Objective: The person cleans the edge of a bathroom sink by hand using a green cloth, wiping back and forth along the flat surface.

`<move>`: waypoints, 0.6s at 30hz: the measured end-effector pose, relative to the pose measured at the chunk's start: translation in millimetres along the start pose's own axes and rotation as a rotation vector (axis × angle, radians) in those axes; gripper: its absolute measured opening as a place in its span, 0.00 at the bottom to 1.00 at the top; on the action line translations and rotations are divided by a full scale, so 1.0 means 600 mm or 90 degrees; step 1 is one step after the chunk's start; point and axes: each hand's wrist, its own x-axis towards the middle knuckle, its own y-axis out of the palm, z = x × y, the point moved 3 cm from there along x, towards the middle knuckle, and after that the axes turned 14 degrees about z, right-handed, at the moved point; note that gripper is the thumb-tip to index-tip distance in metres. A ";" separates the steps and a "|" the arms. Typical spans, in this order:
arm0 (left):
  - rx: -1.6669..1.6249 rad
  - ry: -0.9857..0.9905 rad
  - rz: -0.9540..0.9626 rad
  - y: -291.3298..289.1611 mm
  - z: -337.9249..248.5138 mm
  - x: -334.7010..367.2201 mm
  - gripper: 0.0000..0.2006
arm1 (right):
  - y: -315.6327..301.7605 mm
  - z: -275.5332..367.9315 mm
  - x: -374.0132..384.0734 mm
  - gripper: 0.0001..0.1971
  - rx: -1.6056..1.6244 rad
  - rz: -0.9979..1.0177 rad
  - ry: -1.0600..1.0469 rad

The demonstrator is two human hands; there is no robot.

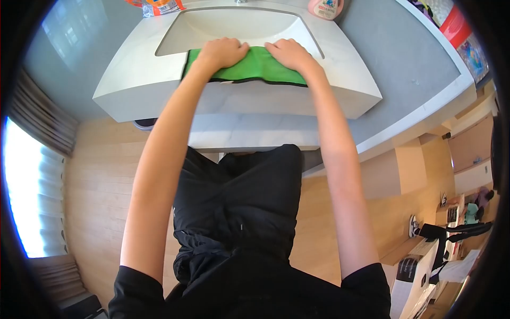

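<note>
1. Upper centre of frame: green cloth (254, 66) lies flat on the front rim of a white sink (133, 85), its back edge reaching the basin lip.
2. Left hand (223, 52) presses palm-down on the cloth's left end; right hand (289, 53) presses palm-down right of centre. Hands are apart, a strip of bare cloth between them. Fingers look laid flat, not clamped round anything; whether the fingertips curl over the far edge I cannot tell.
3. Cloth shape: a long, narrow rectangle with a dark trim showing along its near edge. It looks layered, so judged as folded at least once. Exact fold count cannot be read.
4. Done, as far as it shows: cloth is spread, squared to the rim, edges roughly aligned.
5. Left, as a judgement: the flattening pass is in hand; the strip is wide enough to take another fold. The right end past the right hand lies unpressed.
6. Basin looks dry and holds nothing visible. Pink bottle (325, 7) at top right of the sink, an orange packet (155, 6) at top left, both well apart from the hands.
7. Grey counter (404, 64) runs right of the sink; wooden floor (101, 175) below it.
8. Lower right edge: other people, small and far off, not involved.
</note>
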 end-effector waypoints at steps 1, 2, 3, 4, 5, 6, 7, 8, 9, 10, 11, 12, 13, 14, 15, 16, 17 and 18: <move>0.000 0.025 -0.012 0.008 -0.019 0.010 0.29 | 0.001 -0.022 0.002 0.28 -0.014 -0.006 0.014; 0.001 0.049 -0.023 0.014 -0.036 0.018 0.28 | 0.003 -0.044 0.003 0.29 -0.028 -0.013 0.027; 0.000 0.049 -0.021 0.027 -0.056 0.026 0.28 | 0.009 -0.070 -0.002 0.29 -0.028 -0.011 0.028; 0.021 0.070 -0.029 0.035 -0.077 0.025 0.28 | 0.011 -0.087 -0.013 0.28 -0.004 -0.026 0.016; 0.042 0.089 -0.037 0.041 -0.090 0.022 0.27 | 0.018 -0.096 -0.016 0.28 0.019 -0.042 0.003; 0.050 0.091 -0.036 0.042 -0.103 0.018 0.26 | 0.022 -0.101 -0.021 0.27 0.037 -0.053 0.006; 0.049 0.095 -0.035 0.038 -0.103 0.016 0.26 | 0.027 -0.103 -0.020 0.27 0.037 -0.053 0.011; 0.039 0.116 -0.032 0.033 -0.099 0.011 0.25 | 0.031 -0.103 -0.016 0.26 0.030 -0.072 0.022; 0.031 0.133 -0.031 0.030 -0.092 0.008 0.25 | 0.033 -0.097 -0.013 0.26 0.023 -0.091 0.029; 0.031 0.133 -0.032 0.030 -0.090 0.006 0.25 | 0.036 -0.095 -0.012 0.26 0.023 -0.091 0.029; 0.036 0.142 -0.039 0.030 -0.091 0.004 0.24 | 0.038 -0.095 -0.014 0.26 0.038 -0.098 0.042; 0.041 0.148 -0.046 0.034 -0.088 0.001 0.24 | 0.045 -0.096 -0.012 0.26 0.054 -0.103 0.053; 0.041 0.146 -0.047 0.040 -0.089 -0.001 0.24 | 0.052 -0.098 -0.015 0.26 0.054 -0.103 0.051; 0.037 0.148 -0.052 0.049 -0.094 -0.003 0.24 | 0.060 -0.103 -0.022 0.26 0.061 -0.117 0.045; 0.032 0.151 -0.056 0.054 -0.103 -0.008 0.24 | 0.066 -0.108 -0.030 0.26 0.069 -0.130 0.041; 0.026 0.153 -0.033 0.057 -0.110 -0.009 0.24 | 0.071 -0.114 -0.037 0.26 0.076 -0.140 0.055; 0.026 0.152 -0.033 0.058 -0.115 -0.011 0.24 | 0.074 -0.118 -0.040 0.26 0.076 -0.140 0.055; 0.018 0.153 -0.031 0.058 -0.120 -0.013 0.24 | 0.073 -0.120 -0.044 0.26 0.070 -0.132 0.063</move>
